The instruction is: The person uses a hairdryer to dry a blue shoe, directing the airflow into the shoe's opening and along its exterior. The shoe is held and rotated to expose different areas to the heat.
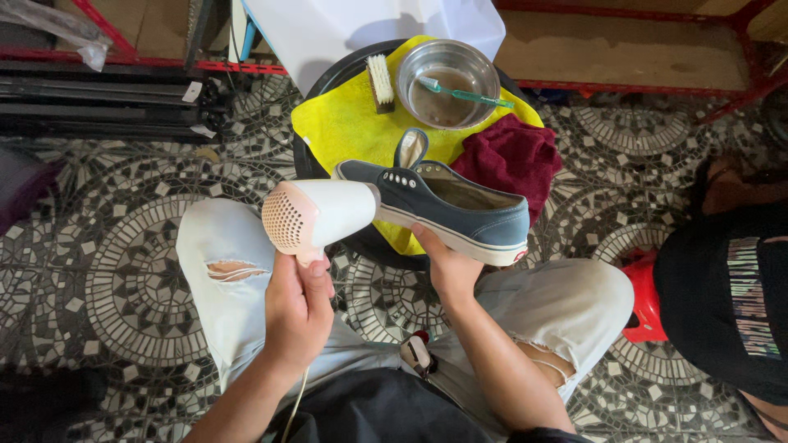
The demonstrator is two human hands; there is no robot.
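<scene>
The left hand (297,308) is wrapped tight round the handle of a pink & white hair dryer (316,215). The dryer's round nozzle end sits right by the toe of the blue shoe (443,205), prob so the air goes at the shoe. The holey back end of the dryer faces left, twd the camera side. Its long body runs left to right, front aimed right at the shoe.

The right hand (447,267) holds the shoe from under, thumb up on the white sole edge, fingers hidden below. Held up like that, the shoe stays steady & near the dryer.

The shoe is in the middle, just above the knees, in front of a round stool w/ a yellow cloth (353,123) on it. Its long side runs left to right, a bit tilted: toe left, heel right & lower. The open top faces up, tongue sticking up.

On the cloth: a metal bowl (447,82) w/ a green toothbrush (464,94) lying across it, a scrub brush (381,82) beside the bowl, & a dark red towel (510,156) just behind the shoe.
</scene>
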